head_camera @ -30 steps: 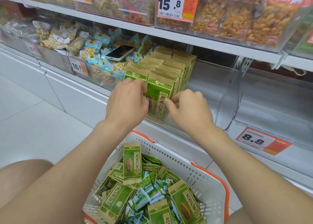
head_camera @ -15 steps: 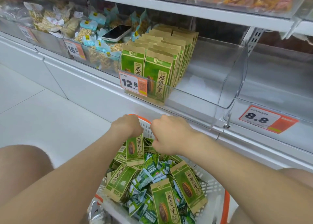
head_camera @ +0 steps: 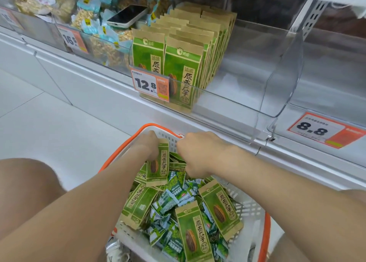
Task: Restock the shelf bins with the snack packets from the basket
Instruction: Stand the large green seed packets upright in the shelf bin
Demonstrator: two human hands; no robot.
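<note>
- A person's left hand [head_camera: 147, 146] pinches the top edge of one green packet [head_camera: 157, 165] and holds it upright at the far end of the basket [head_camera: 246, 207].
- The right hand [head_camera: 200, 154], just beside the left, curls its fingers down into the pile. Whether it grips anything is hidden, so I cannot tell.
- Nearer the body than both hands, loose packets [head_camera: 191, 234] lie jumbled with small sachets [head_camera: 172, 200].
- Above and beyond the hands sits the clear bin [head_camera: 227, 111]. A row of packets [head_camera: 190, 50] stands in it above the left hand, with bare room above the right hand.
- A price label [head_camera: 151, 85] hangs on the bin front, straight above the left hand. A phone [head_camera: 126, 16] rests on the goods further up and left.
- The step in hand seems to be gathering packets for the bin.
- To do it well, pick only the large green packets and leave the sachets behind.
- Square each handful with the printed face forward and the top up, matching the row.
- Lift it clear of the basket rim and the bin's front wall, then stand it snug beside the row so nothing topples.
</note>
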